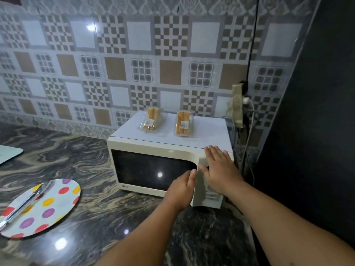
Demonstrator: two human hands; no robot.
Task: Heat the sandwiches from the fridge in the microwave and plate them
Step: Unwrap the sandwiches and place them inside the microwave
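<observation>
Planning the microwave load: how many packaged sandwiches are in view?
2. Both sit on top of the microwave: the left sandwich pack and the right sandwich pack. The microwave interior is too dark to check.

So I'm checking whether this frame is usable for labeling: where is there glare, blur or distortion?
Head view: bright light reflections sit on the microwave door glass, the marble counter and the wall tiles; wide-angle bending curves the tile rows near the edges; the sandwich packs look soft, their labels unreadable; the right side is dark.
</observation>
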